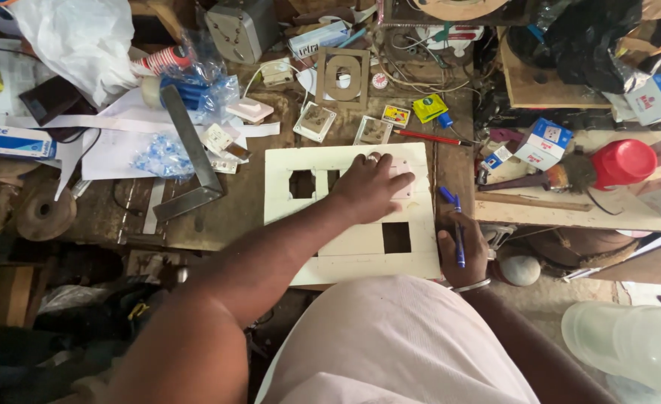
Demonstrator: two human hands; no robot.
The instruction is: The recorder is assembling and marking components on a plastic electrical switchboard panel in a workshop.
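My left hand lies palm down with the fingers spread flat, gripping nothing, their tips pressing a pale switch plate against the white board near its far right corner. My right hand is curled around a blue pen, tip pointing away from me, just off the board's right edge. The board sits on the cluttered worktop, its near edge reaching the worktop's front edge by my lap. I judge the cutting partly done: a square opening shows near the board's far left corner, a narrower one just beside it at my wrist, and another square opening sits toward the near right. The patch under my fingers is uncut and, as far as I can tell, unmarked. Beyond the board's far edge lie two loose switch plates, a cardboard frame template and a red pencil. A metal angle bracket rests off the left edge. A red cap stands on the shelf to the right.
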